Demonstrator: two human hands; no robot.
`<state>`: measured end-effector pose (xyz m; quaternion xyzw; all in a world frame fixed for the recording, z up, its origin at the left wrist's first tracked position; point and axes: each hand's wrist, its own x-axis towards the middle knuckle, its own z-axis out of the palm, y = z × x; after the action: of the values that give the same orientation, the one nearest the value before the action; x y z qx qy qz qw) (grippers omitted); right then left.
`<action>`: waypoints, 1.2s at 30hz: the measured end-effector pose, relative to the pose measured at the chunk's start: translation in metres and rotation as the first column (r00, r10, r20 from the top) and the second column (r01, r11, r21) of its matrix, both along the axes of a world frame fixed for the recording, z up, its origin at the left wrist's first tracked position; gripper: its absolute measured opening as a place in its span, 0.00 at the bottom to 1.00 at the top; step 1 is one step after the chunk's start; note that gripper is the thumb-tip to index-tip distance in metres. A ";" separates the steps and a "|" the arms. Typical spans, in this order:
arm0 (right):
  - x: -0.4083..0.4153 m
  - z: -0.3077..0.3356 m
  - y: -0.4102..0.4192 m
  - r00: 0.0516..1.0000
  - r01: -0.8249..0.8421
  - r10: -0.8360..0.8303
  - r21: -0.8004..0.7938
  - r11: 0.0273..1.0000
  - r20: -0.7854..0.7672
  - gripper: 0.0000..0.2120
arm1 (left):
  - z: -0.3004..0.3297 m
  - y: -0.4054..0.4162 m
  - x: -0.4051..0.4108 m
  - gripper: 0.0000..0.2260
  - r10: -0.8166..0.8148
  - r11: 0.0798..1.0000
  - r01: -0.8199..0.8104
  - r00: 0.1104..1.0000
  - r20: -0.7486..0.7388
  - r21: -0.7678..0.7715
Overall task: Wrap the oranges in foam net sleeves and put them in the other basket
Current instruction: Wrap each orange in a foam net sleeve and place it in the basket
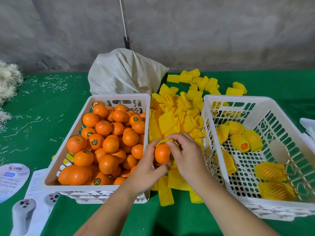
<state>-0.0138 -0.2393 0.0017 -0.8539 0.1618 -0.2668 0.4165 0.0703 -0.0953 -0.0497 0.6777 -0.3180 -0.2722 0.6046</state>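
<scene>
From the head view, both hands are working together at the centre, between the two baskets. The left hand [150, 165] is cupping an orange [162, 153] from the 9 o'clock side, its fingers curling round the fruit. The right hand [185, 155] is coming in from 3 o'clock, its fingers bent and pinching the rim of a sleeve [164, 142] that is sitting over the top of the orange, at 12 o'clock on it. Most of the peel is showing bare, so the sleeve looks only just started.

At 9 o'clock from the hands, the left basket [119, 97] is sitting heaped with unwrapped oranges. At 3 o'clock, the right basket [238, 99] is holding about seven wrapped ones [271, 171], with much of its perforated floor showing. A pile of spare sleeves [180, 114] is lying at 12 o'clock on the green table [51, 103].

By this count the job seems to be in its early part, with most of the fruit waiting.
</scene>
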 end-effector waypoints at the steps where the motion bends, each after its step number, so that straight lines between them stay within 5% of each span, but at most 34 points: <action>1: -0.001 0.002 -0.002 0.999 -0.039 0.038 -0.044 0.998 -0.021 0.09 | 0.000 -0.001 -0.001 0.32 0.029 0.998 -0.031 0.999 -0.042 -0.050; 5: -0.009 0.005 0.013 0.971 -0.227 0.240 -0.324 0.919 0.000 0.11 | -0.004 -0.009 -0.006 0.28 0.274 0.944 -0.283 0.959 -0.073 -0.170; 7: -0.013 -0.001 0.025 0.975 -0.175 0.216 -0.415 0.893 0.054 0.15 | -0.007 -0.012 -0.005 0.25 0.371 0.907 -0.375 0.927 -0.059 -0.190; 10: -0.015 -0.008 0.026 0.993 -0.012 0.047 -0.314 0.949 0.106 0.17 | -0.009 -0.014 -0.004 0.23 0.421 0.881 -0.431 0.902 -0.091 -0.196; 15: -0.012 -0.017 0.020 0.992 0.020 0.010 -0.225 0.974 0.129 0.18 | 0.001 -0.018 -0.010 0.20 0.412 0.879 -0.420 0.907 -0.086 -0.227; 18: -0.011 -0.024 0.013 0.992 0.090 -0.070 -0.210 0.973 0.101 0.16 | 0.002 -0.009 -0.006 0.20 0.238 0.938 -0.268 0.959 -0.154 -0.220; 21: -0.010 -0.026 0.010 0.997 0.065 -0.053 -0.216 0.974 0.061 0.19 | -0.001 0.001 -0.004 0.30 0.085 0.979 -0.095 0.995 -0.060 -0.183; 28: -0.019 -0.018 0.028 0.985 0.049 0.006 -0.313 0.948 0.171 0.14 | -0.004 -0.010 -0.003 0.28 0.455 0.870 -0.463 0.886 -0.086 -0.171; 30: -0.022 -0.016 0.034 0.998 -0.022 0.033 -0.214 0.976 0.047 0.15 | -0.004 -0.009 -0.004 0.26 0.444 0.875 -0.449 0.893 -0.068 -0.182; 32: -0.023 -0.008 0.035 0.999 -0.040 0.043 0.171 0.984 -0.015 0.17 | -0.003 -0.007 -0.005 0.24 0.454 0.869 -0.455 0.889 -0.054 -0.194; 34: -0.018 -0.002 0.031 0.999 -0.043 0.040 0.589 0.807 0.018 0.25 | 0.000 -0.005 -0.008 0.23 0.451 0.875 -0.441 0.893 0.004 -0.201; 36: -0.010 -0.001 0.027 0.992 -0.086 0.122 0.752 0.653 0.007 0.31 | 0.003 -0.005 -0.015 0.23 0.364 0.921 -0.347 0.929 0.072 -0.176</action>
<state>-0.0238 -0.2119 0.0006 -0.6194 0.2174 -0.1331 0.7425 0.0552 -0.1002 -0.0472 0.6865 -0.2412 -0.0959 0.6793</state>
